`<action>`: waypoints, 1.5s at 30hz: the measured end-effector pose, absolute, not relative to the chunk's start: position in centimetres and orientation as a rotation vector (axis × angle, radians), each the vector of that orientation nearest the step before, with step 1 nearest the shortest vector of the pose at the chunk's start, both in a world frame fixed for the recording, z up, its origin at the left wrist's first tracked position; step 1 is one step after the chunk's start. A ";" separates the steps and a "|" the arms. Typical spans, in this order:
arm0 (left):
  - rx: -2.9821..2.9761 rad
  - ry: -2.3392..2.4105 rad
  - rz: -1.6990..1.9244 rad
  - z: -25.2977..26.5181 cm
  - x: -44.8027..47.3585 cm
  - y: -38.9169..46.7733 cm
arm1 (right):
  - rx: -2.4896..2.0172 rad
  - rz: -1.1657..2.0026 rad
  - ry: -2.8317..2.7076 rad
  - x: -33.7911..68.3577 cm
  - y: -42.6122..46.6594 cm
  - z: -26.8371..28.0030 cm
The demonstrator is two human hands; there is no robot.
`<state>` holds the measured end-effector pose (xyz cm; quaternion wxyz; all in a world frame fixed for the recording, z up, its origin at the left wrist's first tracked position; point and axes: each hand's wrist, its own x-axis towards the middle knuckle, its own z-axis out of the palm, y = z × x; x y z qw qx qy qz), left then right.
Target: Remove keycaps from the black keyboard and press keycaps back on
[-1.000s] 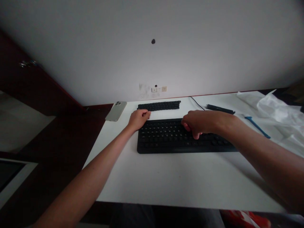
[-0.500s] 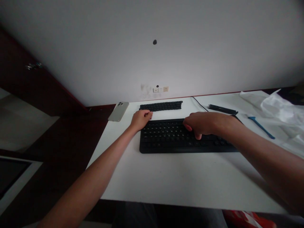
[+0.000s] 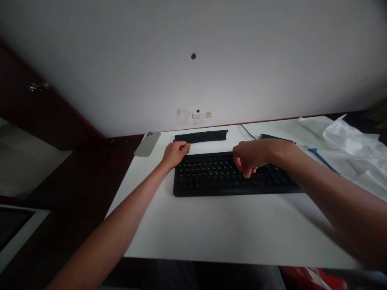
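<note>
A black keyboard (image 3: 202, 187) lies flat on the white table. Small pale squares show across its upper left and middle, where keycaps seem to be off. My right hand (image 3: 250, 155) is closed over the keyboard's middle, fingers bent down and touching the keys. Whatever it may pinch is hidden under the fingers. At the keyboard's upper left corner rests my left hand (image 3: 175, 154), its fingers curled together; I cannot make out anything in them. Just beyond it lie rows of loose black keycaps (image 3: 201, 136), lined up.
A phone (image 3: 148, 144) lies face down at the table's (image 3: 193, 225) back left. Behind my right wrist are a black strip-like piece (image 3: 270, 137) and a cable (image 3: 247, 131). Farther right lie a blue tool (image 3: 323, 160) and a crumpled white plastic bag (image 3: 350, 137).
My right hand's fingers have drawn together and shifted slightly over the keys. My left hand stays by the keyboard's corner. The whole view has shifted a little.
</note>
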<state>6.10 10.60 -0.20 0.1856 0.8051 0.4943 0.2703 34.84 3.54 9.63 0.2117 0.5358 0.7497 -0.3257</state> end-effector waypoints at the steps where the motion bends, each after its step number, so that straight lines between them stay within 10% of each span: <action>1: 2.268 1.390 0.762 -0.2 6.1 10.6 | 1.495 -0.881 2.089 34.7 3.4 9.7; 45: 2.262 1.421 0.744 -0.1 6.3 10.6 | 1.527 -0.567 2.077 33.3 1.9 10.1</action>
